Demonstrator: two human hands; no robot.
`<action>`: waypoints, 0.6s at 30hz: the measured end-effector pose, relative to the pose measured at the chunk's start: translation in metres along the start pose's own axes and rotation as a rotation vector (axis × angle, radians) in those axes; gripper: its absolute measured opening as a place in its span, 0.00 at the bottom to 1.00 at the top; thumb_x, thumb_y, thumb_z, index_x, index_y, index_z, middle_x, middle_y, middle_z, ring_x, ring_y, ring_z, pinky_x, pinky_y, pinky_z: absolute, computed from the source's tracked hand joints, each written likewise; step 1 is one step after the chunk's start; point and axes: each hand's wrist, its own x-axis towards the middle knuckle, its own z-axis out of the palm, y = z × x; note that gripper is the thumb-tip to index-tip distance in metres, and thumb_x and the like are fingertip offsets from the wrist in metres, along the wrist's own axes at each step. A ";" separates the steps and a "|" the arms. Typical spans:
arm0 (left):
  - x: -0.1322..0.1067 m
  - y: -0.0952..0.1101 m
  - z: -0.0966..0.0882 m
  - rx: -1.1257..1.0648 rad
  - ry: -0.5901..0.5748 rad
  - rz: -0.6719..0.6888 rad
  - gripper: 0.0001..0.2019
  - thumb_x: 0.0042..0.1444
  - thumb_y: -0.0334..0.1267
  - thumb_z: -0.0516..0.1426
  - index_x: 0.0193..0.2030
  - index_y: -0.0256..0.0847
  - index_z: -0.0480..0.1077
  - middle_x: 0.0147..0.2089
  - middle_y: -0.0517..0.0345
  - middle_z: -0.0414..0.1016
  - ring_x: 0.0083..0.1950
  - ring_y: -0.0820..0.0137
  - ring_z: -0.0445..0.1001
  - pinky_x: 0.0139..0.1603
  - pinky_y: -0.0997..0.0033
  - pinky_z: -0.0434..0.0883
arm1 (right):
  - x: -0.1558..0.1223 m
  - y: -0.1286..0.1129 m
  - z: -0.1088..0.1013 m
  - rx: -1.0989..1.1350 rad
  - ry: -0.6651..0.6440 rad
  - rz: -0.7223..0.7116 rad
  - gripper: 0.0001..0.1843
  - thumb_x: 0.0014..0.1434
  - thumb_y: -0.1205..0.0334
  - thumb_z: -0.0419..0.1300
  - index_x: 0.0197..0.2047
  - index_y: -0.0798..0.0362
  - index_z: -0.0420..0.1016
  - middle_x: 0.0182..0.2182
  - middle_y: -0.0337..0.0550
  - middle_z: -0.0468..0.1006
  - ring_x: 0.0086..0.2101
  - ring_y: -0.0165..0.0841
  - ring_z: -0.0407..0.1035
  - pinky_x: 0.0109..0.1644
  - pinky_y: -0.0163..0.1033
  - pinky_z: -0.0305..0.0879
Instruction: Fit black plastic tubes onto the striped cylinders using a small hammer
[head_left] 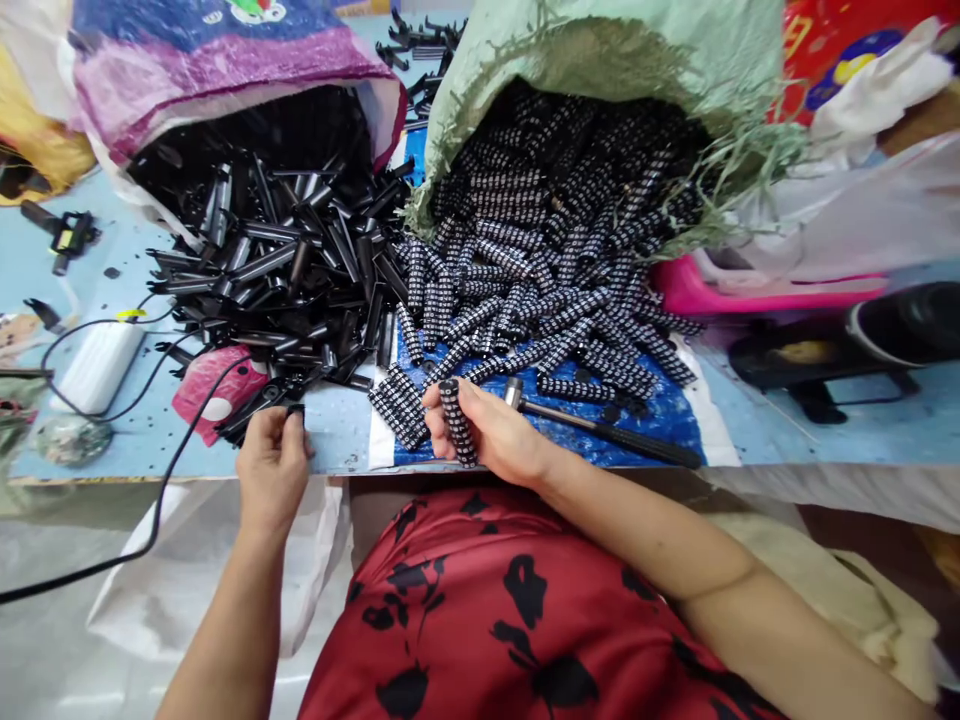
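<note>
Pale blue worktable (885, 425) (dark-speckled) under even light.

Bright, even light falls from above and leaves only soft, short shadows. Pale glints sit on the black plastic pieces (300, 250) in the upper left. The right hand (495, 432) at centre is sharp; the pink tray (750, 292) at the right edge is smeared with blur.

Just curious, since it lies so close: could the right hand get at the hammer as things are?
Probably yes: the hammer lies bare beside the right hand, though that hand already holds a studded strip.
</note>
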 end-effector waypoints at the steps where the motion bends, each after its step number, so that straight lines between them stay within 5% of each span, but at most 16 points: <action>1: -0.004 0.004 0.001 -0.139 -0.026 -0.030 0.15 0.63 0.50 0.58 0.48 0.41 0.69 0.29 0.62 0.71 0.24 0.71 0.69 0.28 0.71 0.67 | 0.002 -0.001 0.002 -0.013 0.034 0.005 0.27 0.68 0.36 0.59 0.47 0.54 0.73 0.33 0.39 0.75 0.28 0.26 0.71 0.30 0.31 0.67; 7: -0.034 0.041 0.015 -0.736 -0.331 -0.296 0.24 0.59 0.54 0.65 0.55 0.43 0.68 0.30 0.63 0.74 0.23 0.74 0.71 0.24 0.77 0.67 | 0.006 0.001 0.008 0.007 0.182 -0.025 0.25 0.68 0.37 0.58 0.50 0.52 0.73 0.22 0.30 0.65 0.16 0.22 0.53 0.20 0.29 0.49; 11: -0.052 0.069 0.034 -0.800 -0.409 -0.203 0.21 0.65 0.55 0.60 0.56 0.43 0.68 0.29 0.63 0.75 0.19 0.76 0.69 0.23 0.78 0.65 | 0.009 0.006 0.013 0.111 0.283 -0.072 0.23 0.64 0.39 0.60 0.45 0.52 0.75 0.22 0.32 0.68 0.18 0.24 0.59 0.21 0.30 0.56; 14: -0.060 0.085 0.054 -0.774 -0.387 -0.104 0.18 0.59 0.51 0.67 0.49 0.42 0.72 0.32 0.62 0.76 0.24 0.76 0.70 0.28 0.77 0.69 | 0.016 0.011 0.022 0.114 0.384 -0.216 0.20 0.63 0.43 0.61 0.39 0.52 0.76 0.34 0.40 0.78 0.33 0.29 0.74 0.40 0.35 0.74; 18: -0.064 0.090 0.070 -0.645 -0.407 0.030 0.14 0.53 0.44 0.71 0.42 0.41 0.79 0.37 0.59 0.79 0.37 0.70 0.74 0.40 0.73 0.73 | 0.018 0.015 0.024 -0.162 0.323 -0.284 0.21 0.70 0.44 0.55 0.47 0.52 0.78 0.54 0.48 0.78 0.55 0.38 0.73 0.64 0.45 0.70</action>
